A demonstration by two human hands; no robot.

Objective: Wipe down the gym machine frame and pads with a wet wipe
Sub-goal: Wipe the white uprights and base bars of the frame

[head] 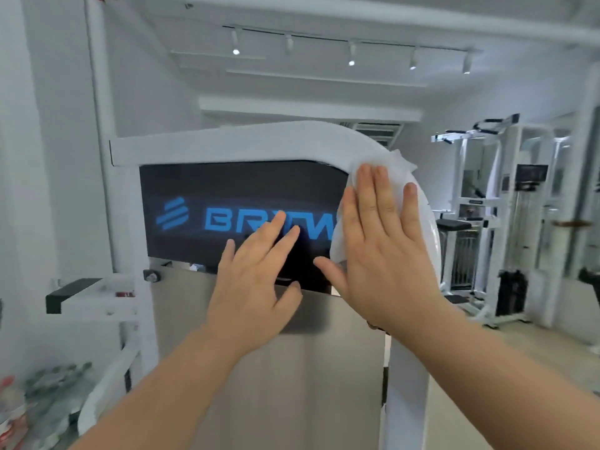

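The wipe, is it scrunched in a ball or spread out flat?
Mostly spread: the wipe lies under the flat right hand, draped over the white frame.

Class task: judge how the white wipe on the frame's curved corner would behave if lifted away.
The wipe probably hangs limp: it drapes and wrinkles around the white frame. Likely light, since the flat right hand alone pins it. Being wet, it may cling.
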